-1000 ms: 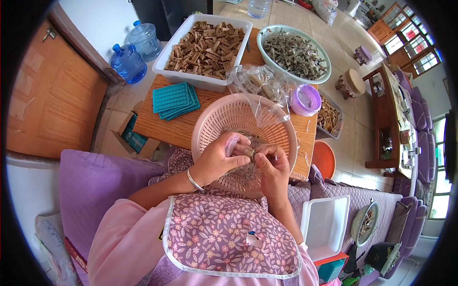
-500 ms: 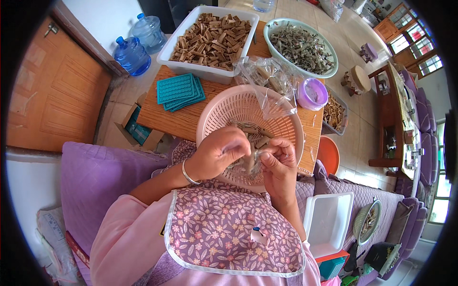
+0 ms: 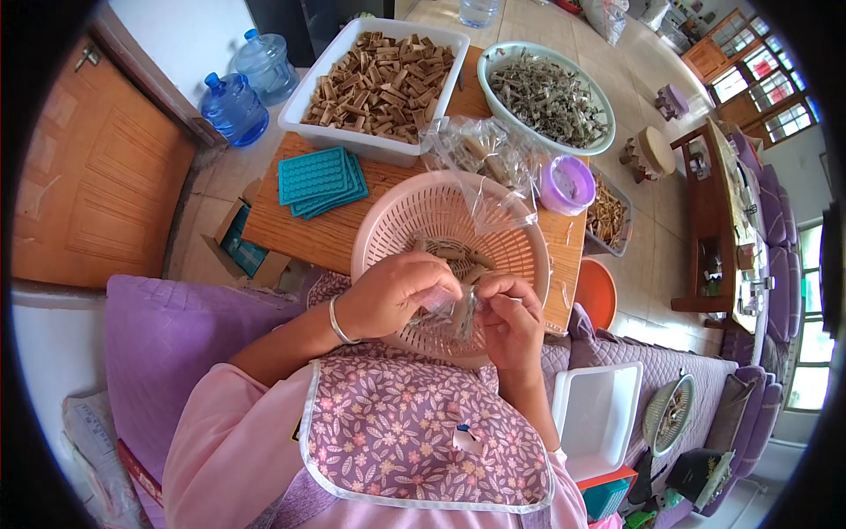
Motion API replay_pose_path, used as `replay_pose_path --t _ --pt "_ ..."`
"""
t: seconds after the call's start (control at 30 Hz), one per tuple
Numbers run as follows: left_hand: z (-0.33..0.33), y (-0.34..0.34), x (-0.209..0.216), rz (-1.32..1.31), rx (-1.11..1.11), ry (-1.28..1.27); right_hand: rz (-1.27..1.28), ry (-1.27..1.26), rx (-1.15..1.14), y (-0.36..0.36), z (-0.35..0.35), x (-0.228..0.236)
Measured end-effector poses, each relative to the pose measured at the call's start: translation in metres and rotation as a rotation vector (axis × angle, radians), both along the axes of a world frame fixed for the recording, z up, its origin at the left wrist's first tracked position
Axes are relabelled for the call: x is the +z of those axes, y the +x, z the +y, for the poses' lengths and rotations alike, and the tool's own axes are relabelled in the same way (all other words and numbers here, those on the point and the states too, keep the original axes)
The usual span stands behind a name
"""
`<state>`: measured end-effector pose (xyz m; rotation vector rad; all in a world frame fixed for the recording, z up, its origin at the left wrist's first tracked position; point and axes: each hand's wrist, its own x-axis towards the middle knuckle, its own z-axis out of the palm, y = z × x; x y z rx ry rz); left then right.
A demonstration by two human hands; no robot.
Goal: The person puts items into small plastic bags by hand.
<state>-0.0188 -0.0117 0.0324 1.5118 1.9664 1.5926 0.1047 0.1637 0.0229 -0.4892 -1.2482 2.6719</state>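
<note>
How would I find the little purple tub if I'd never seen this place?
Start at the wooden table with the big pink basket on it. Look just past the basket's far right rim, beside the crinkly clear plastic bags: there sits the small purple tub. It is the only round purple container on the table, much smaller than the white tray and the pale green bowl behind it.

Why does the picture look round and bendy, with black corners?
Head view: a fisheye lens bends straight edges like the door near the rim and leaves black corners; daylight is bright and even; the middle, with the basket and both hands, is sharp.
</note>
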Motion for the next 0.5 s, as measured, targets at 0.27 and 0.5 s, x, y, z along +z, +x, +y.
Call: replay_pose_path --t 0.27,0.5 --pt "0.006 0.011 -0.023 -0.785 0.148 0.053 -0.031 0.658 -0.331 -0.086 0.047 0.028" --pt "0.026 -0.014 0.008 0.318 0.225 -0.359 -0.030 1.256 -0.494 -0.096 0.079 0.000"
